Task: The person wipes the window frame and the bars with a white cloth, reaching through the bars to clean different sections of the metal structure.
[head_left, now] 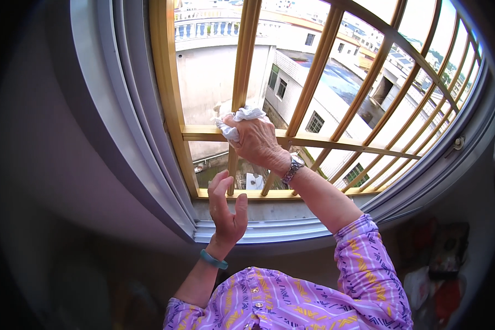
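My right hand [255, 138] holds a crumpled white cloth [249, 113] around an upright bar [246, 53] of a gold-coloured metal window grille, just above where it meets the horizontal rail [330, 144]. A metal wristwatch [293, 167] is on that wrist. Below and to the left, my left hand [227, 206] is raised in front of the grille's bottom rail, fingers apart and slightly curled, holding nothing. It wears a blue-green bangle [213, 259]. Part of the cloth is hidden under my right palm and fingers.
A silver sliding-window frame [119, 111] runs along the left, with its metal track [268, 231] below the grille. Buildings and roofs show outside through the bars. A red item [447, 297] and a white bag [417, 284] lie in shadow at the lower right.
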The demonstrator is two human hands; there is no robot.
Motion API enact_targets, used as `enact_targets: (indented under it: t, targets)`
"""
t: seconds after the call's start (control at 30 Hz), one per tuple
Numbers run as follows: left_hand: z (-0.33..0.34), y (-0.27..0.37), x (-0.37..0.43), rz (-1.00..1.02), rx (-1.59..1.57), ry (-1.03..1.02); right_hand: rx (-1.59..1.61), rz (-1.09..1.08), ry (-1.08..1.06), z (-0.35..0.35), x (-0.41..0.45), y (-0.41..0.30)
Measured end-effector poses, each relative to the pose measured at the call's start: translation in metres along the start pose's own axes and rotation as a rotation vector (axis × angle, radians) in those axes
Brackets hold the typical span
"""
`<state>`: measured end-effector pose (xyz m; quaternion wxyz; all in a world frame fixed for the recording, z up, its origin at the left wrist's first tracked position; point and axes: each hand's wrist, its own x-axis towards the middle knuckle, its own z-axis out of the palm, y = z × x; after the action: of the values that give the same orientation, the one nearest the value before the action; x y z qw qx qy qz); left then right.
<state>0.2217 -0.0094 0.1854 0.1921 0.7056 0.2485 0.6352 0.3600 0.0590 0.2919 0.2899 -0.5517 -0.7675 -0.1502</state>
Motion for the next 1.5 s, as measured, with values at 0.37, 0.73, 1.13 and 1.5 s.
enact_targets:
  t: [0.37,0.73,1.13,1.5]
  targets:
    - [-0.021,0.002,-0.008,-0.011,0.066,0.009,-0.019,0.013,0.413,-0.132,0.142,-0.006]
    - [-0.029,0.005,-0.033,-0.119,0.066,-0.015,-0.254,-0.126,0.223,0.014,-0.010,0.009]
    - [-0.048,0.012,-0.045,-0.154,0.096,-0.085,0.356,-0.255,0.576,-0.078,0.118,-0.063]
    - [-0.046,0.004,-0.065,-0.305,0.047,-0.136,0.327,0.077,-0.026,0.056,0.061,-0.045]
